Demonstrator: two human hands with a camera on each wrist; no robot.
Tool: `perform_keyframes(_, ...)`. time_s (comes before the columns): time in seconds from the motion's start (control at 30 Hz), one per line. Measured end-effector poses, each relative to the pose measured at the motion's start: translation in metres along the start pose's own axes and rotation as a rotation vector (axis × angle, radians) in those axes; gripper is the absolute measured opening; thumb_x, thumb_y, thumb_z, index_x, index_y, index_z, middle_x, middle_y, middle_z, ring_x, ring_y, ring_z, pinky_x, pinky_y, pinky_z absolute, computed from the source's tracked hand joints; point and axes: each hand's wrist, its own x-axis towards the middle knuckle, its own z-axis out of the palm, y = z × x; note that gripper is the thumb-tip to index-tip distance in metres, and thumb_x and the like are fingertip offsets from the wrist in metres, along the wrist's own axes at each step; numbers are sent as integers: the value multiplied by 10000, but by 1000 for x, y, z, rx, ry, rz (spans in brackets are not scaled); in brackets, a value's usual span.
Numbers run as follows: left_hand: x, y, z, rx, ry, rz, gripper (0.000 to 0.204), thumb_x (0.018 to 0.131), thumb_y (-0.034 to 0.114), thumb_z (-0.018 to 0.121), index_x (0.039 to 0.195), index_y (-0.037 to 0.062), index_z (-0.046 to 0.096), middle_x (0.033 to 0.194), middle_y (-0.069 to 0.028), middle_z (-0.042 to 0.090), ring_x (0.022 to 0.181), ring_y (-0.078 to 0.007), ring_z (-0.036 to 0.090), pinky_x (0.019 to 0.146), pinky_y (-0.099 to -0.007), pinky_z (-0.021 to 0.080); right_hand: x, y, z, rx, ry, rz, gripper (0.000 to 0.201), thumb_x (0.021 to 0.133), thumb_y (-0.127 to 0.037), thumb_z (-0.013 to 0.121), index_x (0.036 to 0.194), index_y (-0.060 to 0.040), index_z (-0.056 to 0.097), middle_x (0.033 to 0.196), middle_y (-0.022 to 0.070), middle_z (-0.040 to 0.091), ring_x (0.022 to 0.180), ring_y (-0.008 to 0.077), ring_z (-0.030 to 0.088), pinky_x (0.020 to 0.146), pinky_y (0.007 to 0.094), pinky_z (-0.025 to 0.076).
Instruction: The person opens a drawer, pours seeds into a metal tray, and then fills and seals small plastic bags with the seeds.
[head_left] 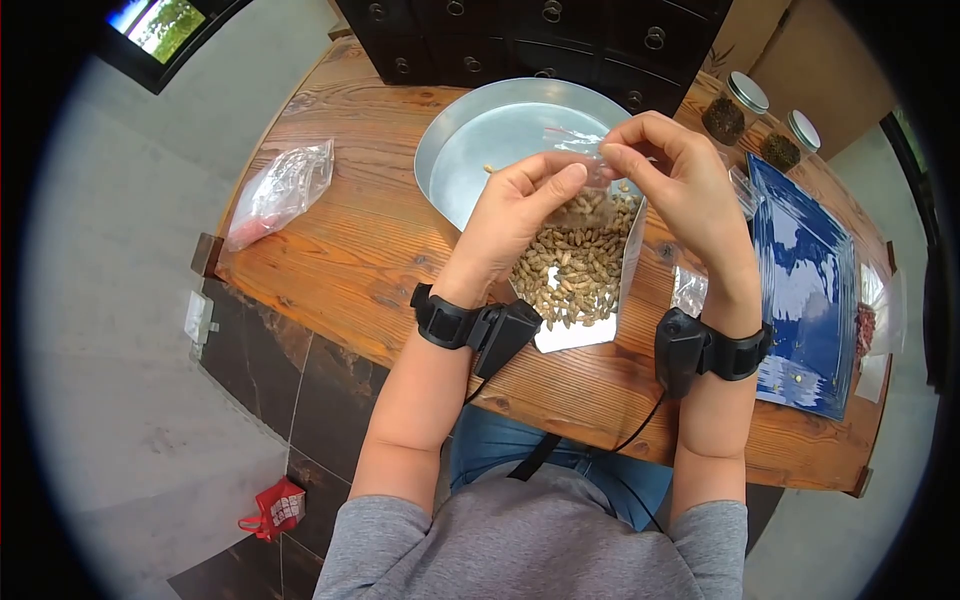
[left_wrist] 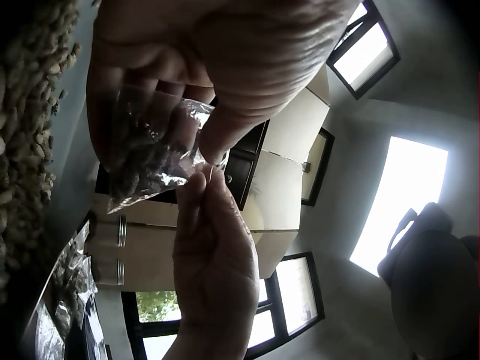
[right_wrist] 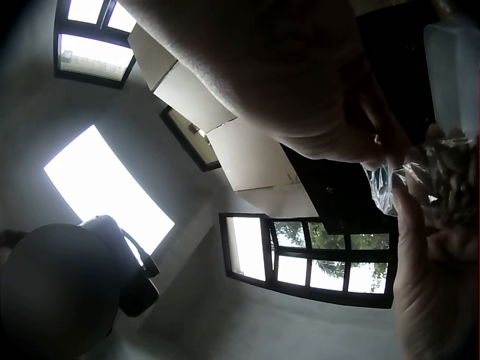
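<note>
Both hands are raised over a pile of brown, striped, oval pods or seeds (head_left: 570, 275) lying in a white scoop-like tray (head_left: 577, 337). Between them is a small clear plastic bag (left_wrist: 154, 161) with brown pieces inside. My left hand (head_left: 525, 205) pinches the bag near its top edge, thumb uppermost, the other fingers partly behind the plastic. From the other side my right hand (head_left: 690, 175) pinches the same edge between thumb and fingertip. In the left wrist view the thumbs and fingertips meet closely at the bag's mouth.
Behind the pods stands a large round metal pan (head_left: 465, 150), backed by a dark drawer cabinet (head_left: 530, 30). A crumpled clear bag (head_left: 285, 195) lies left on the wooden table (head_left: 340, 240). On the right are a shiny blue tray (head_left: 800, 280) and lidded jars (head_left: 725, 120).
</note>
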Motion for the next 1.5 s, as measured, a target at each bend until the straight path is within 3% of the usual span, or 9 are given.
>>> perform_keyframes(0.33, 2, -5, -4, 22, 18, 62, 237, 883, 192, 520, 989, -13, 571, 918, -119, 629, 854, -160, 612, 754, -272, 495, -2, -3, 1, -23, -56, 21, 133, 771, -87, 601, 836, 26, 573, 749, 97, 598, 669, 155, 591, 611, 275, 468)
perform_keyframes(0.4, 3, -4, -7, -42, 71, 75, 234, 877, 191, 529, 982, -15, 566, 933, -127, 626, 865, -169, 611, 760, -278, 494, 2, 5, 2, 50, 123, 24, 152, 773, -73, 595, 891, 13, 554, 742, 101, 598, 671, 155, 590, 602, 277, 466)
perform_keyframes(0.47, 3, -2, -9, -106, 127, 92, 232, 871, 190, 538, 974, -17, 562, 947, -134, 623, 877, -178, 609, 766, -284, 492, 0, 14, 0, -121, 87, 22, 227, 753, -80, 605, 957, 0, 546, 776, 123, 606, 698, 205, 603, 628, 302, 479)
perform_keyframes(0.57, 2, 3, -5, -94, 171, 140, 231, 859, 167, 538, 977, -30, 556, 977, -153, 613, 906, -200, 602, 789, -308, 485, -8, 14, 8, -369, -394, 143, 359, 678, -91, 666, 997, 14, 538, 823, 132, 600, 749, 250, 588, 688, 328, 466)
perform_keyframes(0.67, 0, 8, -1, -221, 117, 75, 229, 836, 141, 544, 975, -41, 552, 999, -168, 604, 922, -213, 597, 811, -319, 475, -18, 27, 35, -628, -466, -53, 283, 665, -60, 643, 931, 4, 568, 833, 172, 603, 815, 325, 578, 722, 385, 456)
perform_keyframes(0.8, -2, 7, -2, -147, 80, 62, 375, 813, 120, 535, 1133, -59, 452, 992, -154, 593, 900, -194, 593, 810, -299, 466, -14, 26, 42, -488, -484, 29, 193, 670, -34, 618, 851, 20, 578, 821, 169, 612, 822, 327, 578, 722, 397, 456)
perform_keyframes(1.17, -5, 11, 0, -64, -14, 69, 376, 731, 86, 648, 1068, 21, 493, 891, -28, 541, 804, -95, 534, 761, -238, 433, -1, 25, 25, -268, -297, -35, 112, 684, -7, 539, 767, 24, 608, 774, 197, 604, 720, 351, 585, 669, 397, 460)
perform_keyframes(1.37, -3, 2, 1, 113, -71, -41, 311, 675, 96, 746, 891, 67, 523, 810, 12, 540, 791, -63, 523, 704, -197, 453, 0, 3, 1, 5, 48, 19, 121, 737, -30, 592, 849, 11, 614, 779, 81, 613, 695, 163, 602, 628, 259, 477)
perform_keyframes(1.5, -2, 0, 1, 270, -98, -45, 321, 670, 89, 742, 922, 54, 546, 844, 0, 557, 809, -73, 531, 731, -221, 459, -1, -6, 5, 116, 47, -119, 104, 755, -26, 588, 852, 4, 614, 817, 47, 610, 693, 123, 586, 618, 244, 477)
